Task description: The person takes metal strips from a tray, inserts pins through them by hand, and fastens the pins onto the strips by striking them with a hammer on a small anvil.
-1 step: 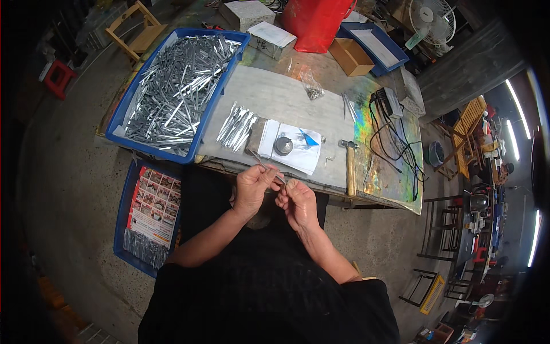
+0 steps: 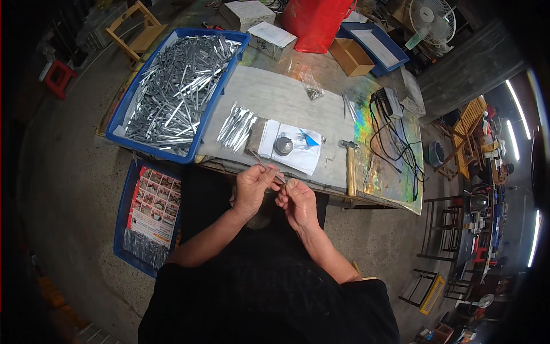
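Between my two hands, just off the table's near edge, is a thin metal strip point(image 2: 278, 179). My left hand point(image 2: 253, 184) pinches it, one end poking up past the fingers. My right hand point(image 2: 297, 199) has its fingertips closed at the strip's other end; what lies inside them is hidden. Beyond my hands, a round grey metal piece point(image 2: 283, 145) sits on white paper point(image 2: 310, 163) with a blue patch. Left of the paper is a block point(image 2: 255, 133), and beside that lies a small row of shiny metal strips point(image 2: 236, 127).
A blue tray point(image 2: 200, 129) heaped with metal strips fills the table's left. A second blue tray point(image 2: 119, 232) sits lower at left. On the right lie a hammer point(image 2: 351, 166), black cables point(image 2: 395, 150) and a small bag point(image 2: 311, 86). A red bag point(image 2: 312, 26) stands at the back.
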Demonstrator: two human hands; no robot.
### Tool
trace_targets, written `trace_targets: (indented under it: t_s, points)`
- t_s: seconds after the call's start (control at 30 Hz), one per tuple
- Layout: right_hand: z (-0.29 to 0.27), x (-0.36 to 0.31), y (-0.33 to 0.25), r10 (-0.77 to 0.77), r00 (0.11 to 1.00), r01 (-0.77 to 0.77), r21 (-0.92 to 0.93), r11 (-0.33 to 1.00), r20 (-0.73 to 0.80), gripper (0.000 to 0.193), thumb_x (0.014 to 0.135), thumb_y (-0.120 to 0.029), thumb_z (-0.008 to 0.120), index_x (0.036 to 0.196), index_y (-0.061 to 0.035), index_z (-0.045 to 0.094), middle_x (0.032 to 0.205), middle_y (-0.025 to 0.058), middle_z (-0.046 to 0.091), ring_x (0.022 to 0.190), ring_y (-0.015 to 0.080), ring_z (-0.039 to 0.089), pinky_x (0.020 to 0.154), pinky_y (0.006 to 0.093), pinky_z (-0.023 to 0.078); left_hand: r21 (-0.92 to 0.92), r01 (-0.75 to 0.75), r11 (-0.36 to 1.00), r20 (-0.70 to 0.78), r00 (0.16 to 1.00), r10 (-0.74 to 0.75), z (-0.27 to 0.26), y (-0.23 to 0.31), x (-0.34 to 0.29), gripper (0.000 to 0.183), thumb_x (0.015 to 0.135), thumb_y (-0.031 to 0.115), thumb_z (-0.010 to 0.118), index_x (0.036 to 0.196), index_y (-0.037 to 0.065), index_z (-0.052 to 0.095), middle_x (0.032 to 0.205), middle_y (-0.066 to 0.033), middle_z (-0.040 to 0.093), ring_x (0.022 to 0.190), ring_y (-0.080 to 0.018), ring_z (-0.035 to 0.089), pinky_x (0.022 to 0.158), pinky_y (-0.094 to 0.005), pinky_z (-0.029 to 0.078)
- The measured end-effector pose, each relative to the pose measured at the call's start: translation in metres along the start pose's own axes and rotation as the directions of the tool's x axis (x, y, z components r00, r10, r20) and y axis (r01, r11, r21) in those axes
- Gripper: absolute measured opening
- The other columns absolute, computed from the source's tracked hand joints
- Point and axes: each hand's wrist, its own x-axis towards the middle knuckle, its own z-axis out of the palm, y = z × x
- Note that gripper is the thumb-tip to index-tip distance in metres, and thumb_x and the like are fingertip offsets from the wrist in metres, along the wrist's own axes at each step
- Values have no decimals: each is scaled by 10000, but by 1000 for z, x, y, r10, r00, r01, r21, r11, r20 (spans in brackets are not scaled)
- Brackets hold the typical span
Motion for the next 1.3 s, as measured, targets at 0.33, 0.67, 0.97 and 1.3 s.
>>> trace_targets:
  t_s: [0.33, 0.67, 0.97, 1.3]
  points:
    - [-6, 9, 2, -3, 1000, 4, -58, 998, 24, 160, 816, -165, 533, 740, -64, 436, 625, -1, 444, 514, 73, 401, 479, 204, 342, -105, 84, 991, -42, 995, -89, -1, 2, 6, 122, 830, 120, 497, 820, -1, 507, 785, -99, 577, 642, -126, 580, 509, -195, 467]
    - [-14, 4, -8, -41, 997, 45, -79, 996, 59, 165, 845, -180, 481, 747, -51, 451, 640, 19, 463, 514, 80, 403, 485, 207, 341, -48, 16, 999, -95, 995, -20, -2, 8, 35, 103, 814, 86, 513, 746, 8, 506, 751, -85, 566, 583, -118, 565, 452, -178, 431]
    - [-36, -4, -18, -166, 986, 162, -221, 962, -2, 187, 842, -191, 478, 717, -54, 452, 625, 27, 449, 527, 95, 392, 502, 228, 340, 214, -233, 949, 21, 972, 234, 4, 4, 73, 151, 804, 53, 506, 668, -15, 512, 748, -68, 558, 570, -81, 536, 436, -172, 407]
    - [-54, -9, -18, -196, 979, 180, -243, 953, -47, 165, 838, -171, 477, 729, -48, 464, 623, 32, 460, 526, 100, 405, 501, 230, 349, 321, -279, 905, 29, 958, 285, 8, -2, 78, 108, 789, 58, 522, 716, -16, 555, 738, -44, 568, 571, -69, 528, 444, -170, 417]
